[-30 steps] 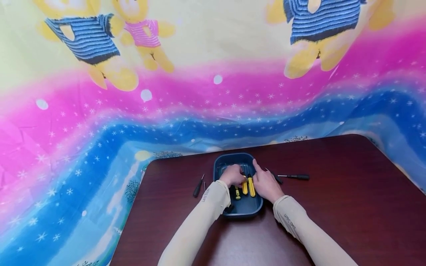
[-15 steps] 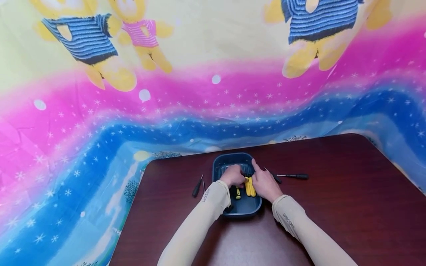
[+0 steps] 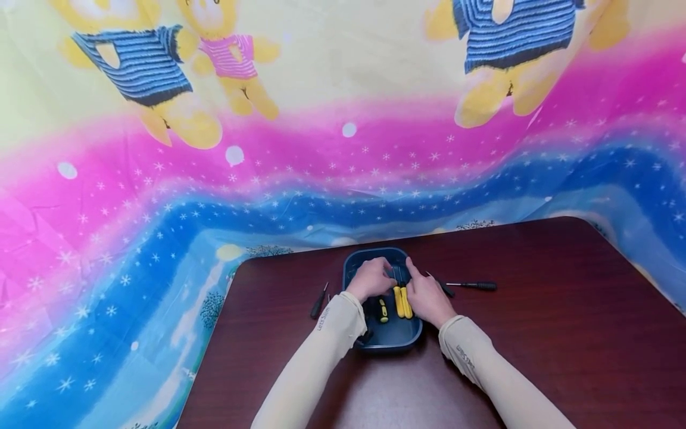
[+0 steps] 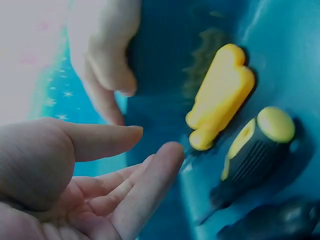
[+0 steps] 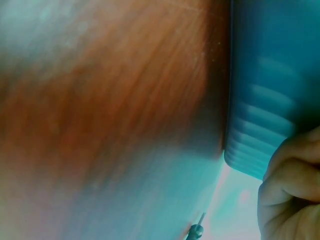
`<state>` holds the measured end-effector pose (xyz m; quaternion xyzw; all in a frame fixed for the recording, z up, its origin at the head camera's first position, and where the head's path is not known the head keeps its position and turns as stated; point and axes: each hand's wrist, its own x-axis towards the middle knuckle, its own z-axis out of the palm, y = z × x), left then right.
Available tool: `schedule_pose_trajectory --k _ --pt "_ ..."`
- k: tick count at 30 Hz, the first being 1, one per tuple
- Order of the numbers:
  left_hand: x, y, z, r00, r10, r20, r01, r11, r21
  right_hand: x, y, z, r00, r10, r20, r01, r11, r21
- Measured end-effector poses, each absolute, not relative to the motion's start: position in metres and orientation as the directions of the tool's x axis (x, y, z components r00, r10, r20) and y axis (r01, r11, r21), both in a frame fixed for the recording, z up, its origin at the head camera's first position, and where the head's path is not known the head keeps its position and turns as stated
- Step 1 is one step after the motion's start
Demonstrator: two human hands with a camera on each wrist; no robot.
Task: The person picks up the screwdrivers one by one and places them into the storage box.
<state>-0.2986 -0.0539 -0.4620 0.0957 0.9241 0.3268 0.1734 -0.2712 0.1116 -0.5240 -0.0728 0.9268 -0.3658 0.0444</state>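
Fingers [image 4: 150, 175] of the left hand [image 3: 370, 278] loose and nearly straight, gripping nothing, hovering just left of the yellow-handled screwdrivers [image 3: 402, 302] inside the blue tray [image 3: 382, 342]. Two yellow handles side by side, touching or almost so, long axis running from near edge to far edge of the tray, shafts pointing away toward the far wall. In the left wrist view, yellow handle [image 4: 220, 97] up and to the right of the fingertips, clear of them, with a black-and-yellow screwdriver [image 4: 252, 150] lying just beside it and a darker handle lower down. Right hand [image 3: 426, 296] resting against the right flank of the yellow pair, closer to it than the left; fingers curled at the tray's rim in the right wrist view, grip on a handle not possible to confirm. Tray near the middle of the dark wooden table [image 3: 536, 333]. Outward from there: black screwdriver [image 3: 473, 286] on the table to the right, well apart from the tray; another black screwdriver [image 3: 318, 301] to the left, angled; colourful bear-print cloth [image 3: 214, 149] behind.
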Motion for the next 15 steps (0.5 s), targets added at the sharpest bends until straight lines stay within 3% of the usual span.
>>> schedule_pose_trajectory --k 15 --pt "-0.279 -0.113 -0.437 -0.965 0.229 0.13 0.262 0.78 0.568 -0.27 0.108 -0.524 -0.988 -0.151 -0.025 -0.096 0.737 -0.669"
